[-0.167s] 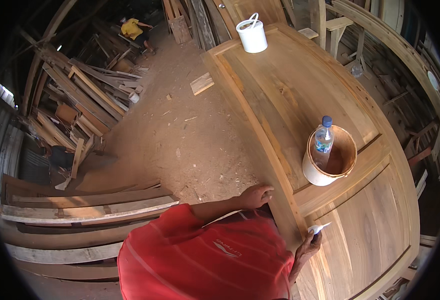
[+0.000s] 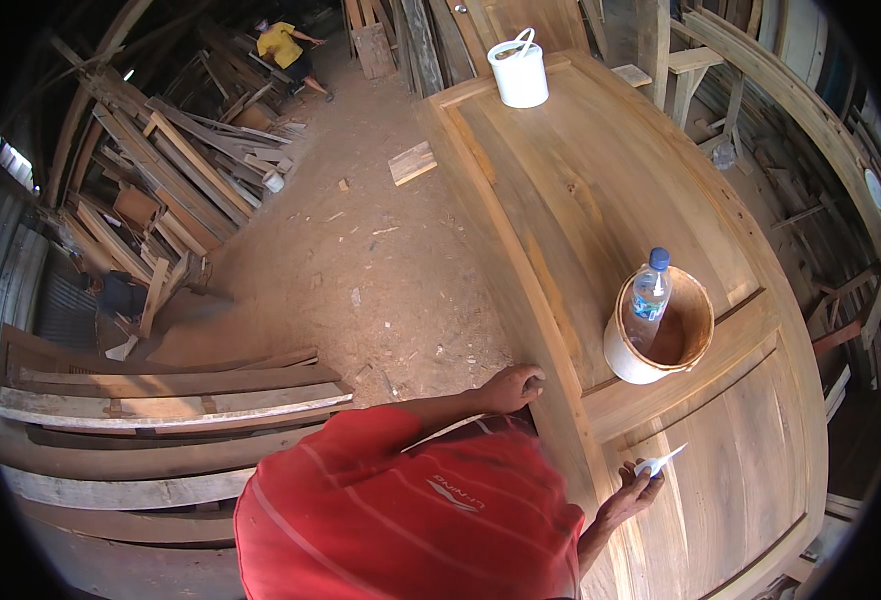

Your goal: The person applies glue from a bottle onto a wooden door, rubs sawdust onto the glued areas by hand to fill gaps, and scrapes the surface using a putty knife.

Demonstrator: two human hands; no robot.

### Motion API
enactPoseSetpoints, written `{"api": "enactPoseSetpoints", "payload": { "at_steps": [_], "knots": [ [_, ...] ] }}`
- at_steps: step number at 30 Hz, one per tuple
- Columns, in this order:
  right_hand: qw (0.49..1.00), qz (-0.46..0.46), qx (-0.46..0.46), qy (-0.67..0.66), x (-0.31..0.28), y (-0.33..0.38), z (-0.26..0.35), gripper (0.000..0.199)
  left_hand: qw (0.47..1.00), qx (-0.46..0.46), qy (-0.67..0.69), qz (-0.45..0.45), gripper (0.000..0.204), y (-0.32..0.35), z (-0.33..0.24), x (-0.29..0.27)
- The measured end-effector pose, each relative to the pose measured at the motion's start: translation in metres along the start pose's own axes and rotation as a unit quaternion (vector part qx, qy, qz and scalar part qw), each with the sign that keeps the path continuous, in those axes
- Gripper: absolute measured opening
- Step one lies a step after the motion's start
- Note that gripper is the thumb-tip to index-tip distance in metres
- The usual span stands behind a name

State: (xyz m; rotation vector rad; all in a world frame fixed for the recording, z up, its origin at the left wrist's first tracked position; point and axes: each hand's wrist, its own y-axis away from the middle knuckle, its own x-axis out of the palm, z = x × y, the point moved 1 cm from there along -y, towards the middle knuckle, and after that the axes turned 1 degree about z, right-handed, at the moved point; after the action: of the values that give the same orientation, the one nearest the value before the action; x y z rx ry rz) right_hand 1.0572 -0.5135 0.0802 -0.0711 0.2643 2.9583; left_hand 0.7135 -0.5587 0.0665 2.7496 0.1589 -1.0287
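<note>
A large panelled wooden door lies flat on my right. Over its nearer panel, my right hand grips a white tapered nozzle between thumb and fingers, its thin tip aimed forward and right. Whatever sits below the nozzle is hidden by the fingers. My left hand is curled closed beside the door's left edge, nothing visible in it. Ahead of the right hand, a white bucket with a brown-stained inside stands on the door. In it leans a clear plastic bottle with a blue cap.
A white lidded pail stands at the door's far end. Stacked boards lie at near left, and a timber heap farther off. A wood offcut is on the dusty floor. A person in yellow is far back.
My right hand has moved slightly forward and right with the nozzle, whose tip now points farther over the panel. The whole view has shifted a little. The far person's posture differs.
</note>
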Motion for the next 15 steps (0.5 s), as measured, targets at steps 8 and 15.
{"api": "enactPoseSetpoints", "payload": {
  "at_steps": [8,15],
  "knots": [
    [0.990,-0.055,-0.023,-0.129,-0.034,-0.077,0.035,0.049,0.996,-0.056,-0.003,0.069,0.040,-0.019,-0.009,-0.001],
    [0.934,-0.143,0.032,-0.327,-0.055,-0.083,0.025,0.042,0.996,-0.069,-0.022,0.050,0.035,-0.022,-0.006,-0.005]
  ]
}}
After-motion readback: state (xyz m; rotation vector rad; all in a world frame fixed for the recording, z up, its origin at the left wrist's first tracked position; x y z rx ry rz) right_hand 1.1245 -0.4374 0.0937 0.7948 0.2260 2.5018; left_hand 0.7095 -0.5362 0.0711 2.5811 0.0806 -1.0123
